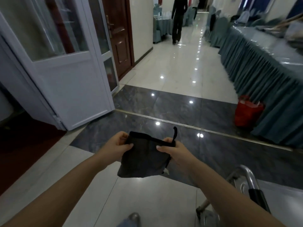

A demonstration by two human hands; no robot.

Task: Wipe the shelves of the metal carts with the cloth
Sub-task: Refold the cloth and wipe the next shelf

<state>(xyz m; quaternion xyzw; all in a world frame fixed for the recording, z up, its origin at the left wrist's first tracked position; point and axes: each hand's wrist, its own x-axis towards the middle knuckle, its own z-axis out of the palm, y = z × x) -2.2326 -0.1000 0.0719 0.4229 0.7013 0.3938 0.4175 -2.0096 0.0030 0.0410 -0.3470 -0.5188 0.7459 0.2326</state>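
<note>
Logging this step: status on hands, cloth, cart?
Left hand and right hand both pinch the dark cloth, held in the air. Metal cart lower right, untouched. Nothing between cloth and cart.

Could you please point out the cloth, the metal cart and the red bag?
cloth (144, 158): head view, middle of the dark fabric.
metal cart (249, 176): head view, curved handle bar.
red bag (247, 112): head view, front face.
</note>
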